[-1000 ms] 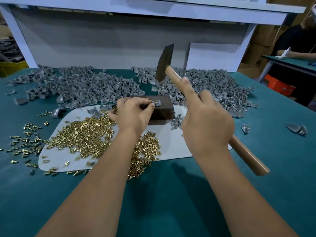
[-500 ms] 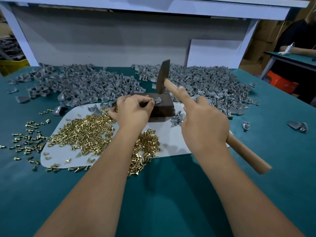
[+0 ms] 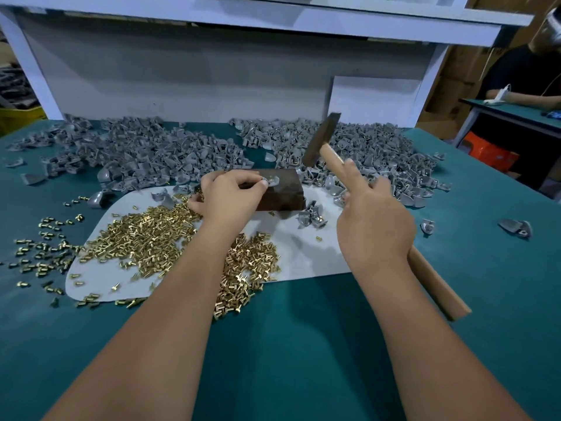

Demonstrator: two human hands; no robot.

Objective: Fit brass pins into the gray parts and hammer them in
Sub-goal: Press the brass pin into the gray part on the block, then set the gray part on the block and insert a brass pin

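Hammer raised over gray part on block.
Right hand grips the hammer by its wooden handle, index finger straight along it, head up and off the block. Brass pins heaped on a white mat. Left hand pinches a gray part on the dark metal block. Gray part piles sit behind.

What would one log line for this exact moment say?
left hand: pinches small gray plastic part on dark metal block | right hand: grips wooden-handled hammer, head raised above block | brass pins: heaped
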